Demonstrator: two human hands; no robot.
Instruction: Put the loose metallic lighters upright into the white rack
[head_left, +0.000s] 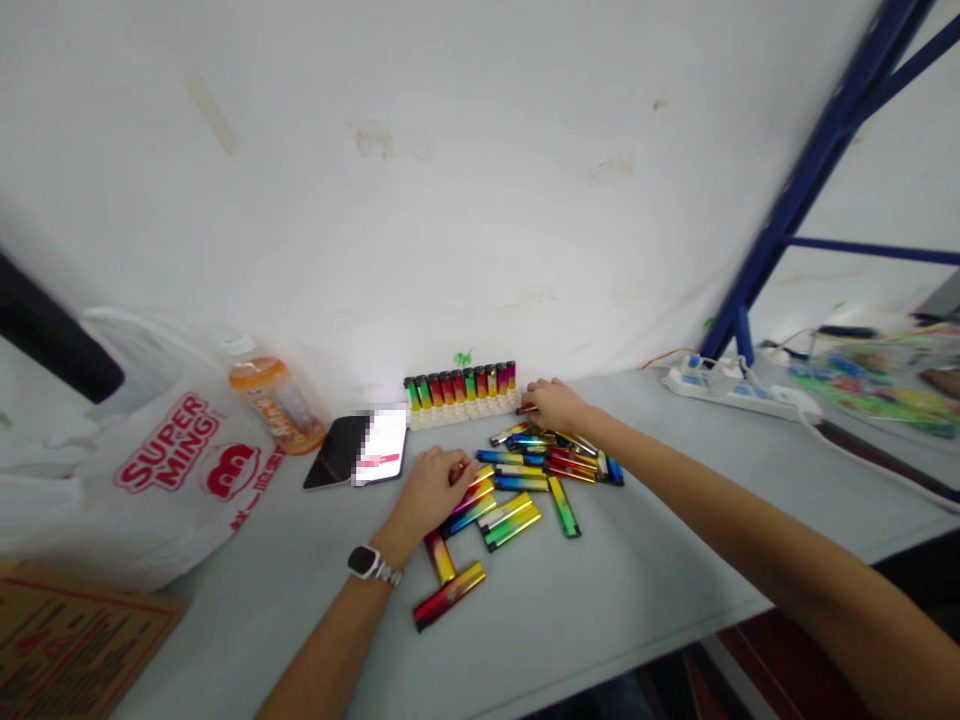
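Note:
Several shiny, multicoloured lighters (510, 522) lie loose on the grey table in front of me. Behind them, a row of lighters (457, 388) stands upright in a cream-coloured rack (465, 412) against the wall. My right hand (556, 405) is at the rack's right end, fingers closed around a lighter (528, 409) of which only a dark end shows. My left hand (433, 488), with a watch (365, 562) on its wrist, is curled at the left edge of the loose pile. Its fingertips are pinched together, and what they hold is mostly hidden.
To the left are a phone (330, 452) beside a partly blurred bright screen (382, 450), an orange drink bottle (277, 400), a white plastic bag (172, 470) and a cardboard box (82, 640). A power strip (739, 388) and blue metal frame (795, 190) stand right.

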